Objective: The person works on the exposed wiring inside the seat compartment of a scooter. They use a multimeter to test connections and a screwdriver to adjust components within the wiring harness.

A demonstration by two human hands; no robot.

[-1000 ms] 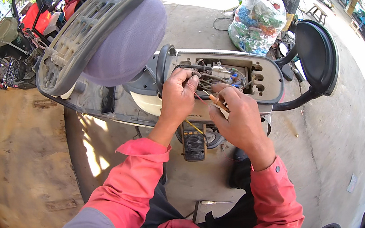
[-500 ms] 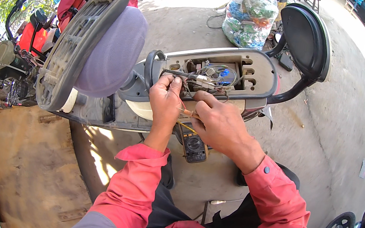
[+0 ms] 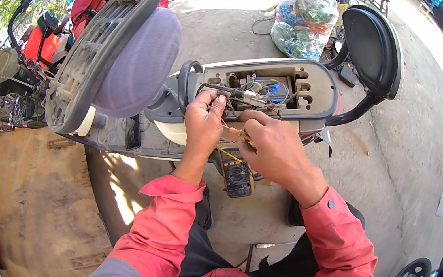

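Observation:
Wires and connectors [image 3: 265, 92] fill the open compartment of an electric scooter [image 3: 313, 89]. At its near edge my left hand [image 3: 203, 120] is closed, pinching a thin wire between thumb and fingers, beside a black cable. Close on the right, my right hand [image 3: 282, 150] grips a small orange-handled tool [image 3: 232, 134] whose end points toward the left hand. Its exact kind is hard to make out, and the fingers hide part of it. Below the hands a dark multimeter [image 3: 237, 179] with a yellowish edge hangs against the scooter's side.
The tipped-up seat [image 3: 140, 63], with a purple cover, stands left of the compartment. A black backrest [image 3: 369, 51] rises at the right end. Beyond the scooter sits a clear bag of bottles [image 3: 304, 25]. A wooden board [image 3: 38, 197] lies at the lower left.
The view has shifted slightly. My right hand has turned a little, and the orange-handled tool's thin end shows less. My left hand keeps its pinch.

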